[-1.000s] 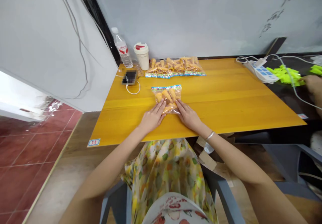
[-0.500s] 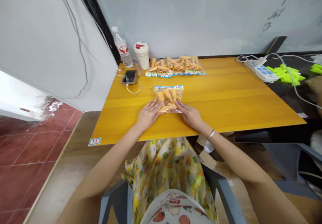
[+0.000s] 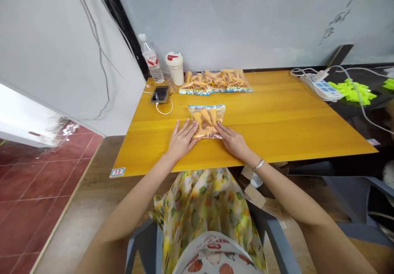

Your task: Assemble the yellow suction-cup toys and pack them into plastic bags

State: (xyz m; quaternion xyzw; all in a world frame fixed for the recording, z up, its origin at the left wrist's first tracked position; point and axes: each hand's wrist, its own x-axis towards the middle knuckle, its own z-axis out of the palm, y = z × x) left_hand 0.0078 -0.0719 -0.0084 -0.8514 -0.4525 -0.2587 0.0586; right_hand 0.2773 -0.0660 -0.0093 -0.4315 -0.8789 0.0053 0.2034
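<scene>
A clear plastic bag (image 3: 207, 120) with a colourful printed top edge lies flat on the yellow table, holding several orange cone-shaped pieces. My left hand (image 3: 181, 139) rests on the table with fingers spread, its fingertips touching the bag's left side. On the opposite side, my right hand (image 3: 233, 140) lies flat, fingers stretched out over the bag's right edge. Neither hand grips anything. Further back, against the wall, lies a row of similar filled bags (image 3: 215, 82), their printed edges turned towards me.
At the back left stand a water bottle (image 3: 151, 58) and a lidded cup (image 3: 175, 69), with a blurred-out device (image 3: 160, 94) and white cable in front. To the right are a power strip (image 3: 323, 87) and bright green pieces (image 3: 352, 91). The wooden table (image 3: 277, 126) has a numbered corner label (image 3: 117, 172).
My left hand's fingers have spread a little wider. The bag and my right hand stay in place; the whole view has shifted slightly.
</scene>
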